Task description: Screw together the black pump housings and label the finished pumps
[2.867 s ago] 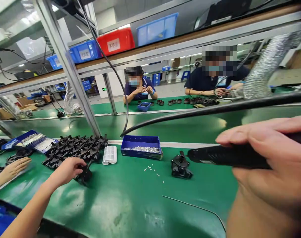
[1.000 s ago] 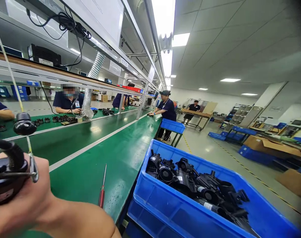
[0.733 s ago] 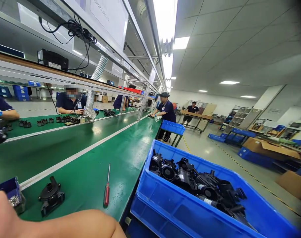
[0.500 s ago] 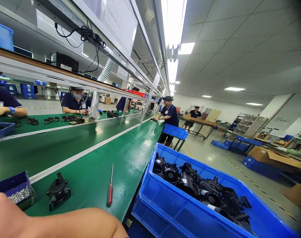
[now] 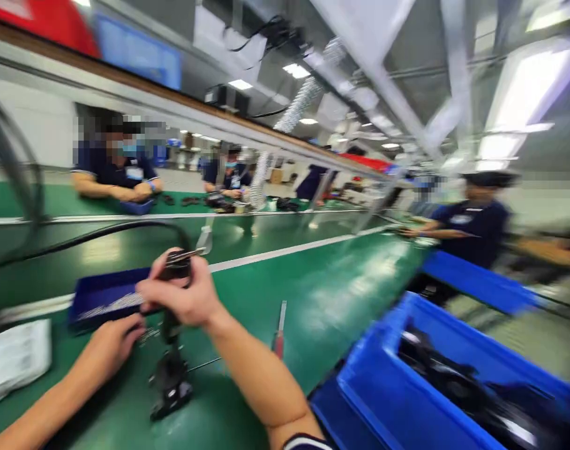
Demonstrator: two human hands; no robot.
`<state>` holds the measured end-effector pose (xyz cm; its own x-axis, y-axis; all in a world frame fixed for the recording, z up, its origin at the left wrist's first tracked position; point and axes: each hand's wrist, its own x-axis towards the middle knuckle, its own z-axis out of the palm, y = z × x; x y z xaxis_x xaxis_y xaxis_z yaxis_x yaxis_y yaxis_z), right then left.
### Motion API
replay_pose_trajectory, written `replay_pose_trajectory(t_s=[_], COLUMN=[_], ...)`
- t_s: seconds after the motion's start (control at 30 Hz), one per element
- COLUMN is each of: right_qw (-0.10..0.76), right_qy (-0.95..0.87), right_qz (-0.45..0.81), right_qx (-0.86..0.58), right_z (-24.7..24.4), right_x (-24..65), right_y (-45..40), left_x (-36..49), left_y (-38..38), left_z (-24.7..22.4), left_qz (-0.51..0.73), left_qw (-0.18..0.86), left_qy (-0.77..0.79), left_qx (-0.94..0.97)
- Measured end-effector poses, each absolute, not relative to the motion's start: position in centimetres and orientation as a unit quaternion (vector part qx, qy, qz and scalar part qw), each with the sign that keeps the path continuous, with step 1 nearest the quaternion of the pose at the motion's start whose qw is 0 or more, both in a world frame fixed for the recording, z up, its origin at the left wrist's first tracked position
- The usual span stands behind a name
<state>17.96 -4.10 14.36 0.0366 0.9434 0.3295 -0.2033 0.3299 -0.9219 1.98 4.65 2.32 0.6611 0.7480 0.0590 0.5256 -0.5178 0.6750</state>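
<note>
My right hand [image 5: 191, 290] is wrapped around a black electric screwdriver [image 5: 176, 267], held upright with a cable at its top. Its lower end points down at a black plastic housing [image 5: 170, 387] on the green bench; whether the two touch is blurred. My left hand [image 5: 111, 344] is closed with fingertips together, beside a few loose metal pieces that look like screws [image 5: 150, 335]. What the fingertips hold, if anything, cannot be made out. Just behind is a dark blue tray [image 5: 90, 289] with many small silver pieces.
A red-handled screwdriver [image 5: 279, 340] lies on the bench to the right. Beyond the bench edge stands a blue crate [image 5: 374, 381] of black parts. A white plastic bag [image 5: 17, 356] lies at left. Co-workers [image 5: 116, 162] sit across the line; another person [image 5: 477, 219] stands farther along.
The view has swung left. An arm crossed the bottom edge before; now both hands show over the bench, the right one gripping the electric screwdriver above the housing.
</note>
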Motion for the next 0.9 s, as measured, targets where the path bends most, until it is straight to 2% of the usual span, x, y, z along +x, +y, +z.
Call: replay_pose_trajectory(t_s=[0.1, 0.27, 0.6, 0.77, 0.9], right_qw=[0.661, 0.658, 0.609, 0.692, 0.685], right_qy=[-0.515, -0.555, -0.587, -0.545, -0.537], right_qz=[0.444, 0.446, 0.374, 0.362, 0.433], right_qx=[-0.318, -0.244, -0.381, -0.304, -0.232], right_z=[13.7, 12.6, 13.4, 14.0, 14.3], right_x=[18.5, 18.7, 19.2, 19.6, 19.4], right_y=[-5.2, -5.7, -5.4, -6.9, -8.0], left_x=[-0.8, 0.1, 0.3, 1.0, 1.0], left_y=[3.3, 3.4, 1.6, 0.5, -0.4], left_z=[0.5, -0.4, 0.6, -0.2, 0.2], left_qz=[0.173, 0.185, 0.192, 0.16, 0.108], left_qw=[0.285, 0.295, 0.464, 0.551, 0.609], left_qy=[0.418, 0.431, 0.4, 0.414, 0.418], left_qx=[0.845, 0.833, 0.767, 0.706, 0.666])
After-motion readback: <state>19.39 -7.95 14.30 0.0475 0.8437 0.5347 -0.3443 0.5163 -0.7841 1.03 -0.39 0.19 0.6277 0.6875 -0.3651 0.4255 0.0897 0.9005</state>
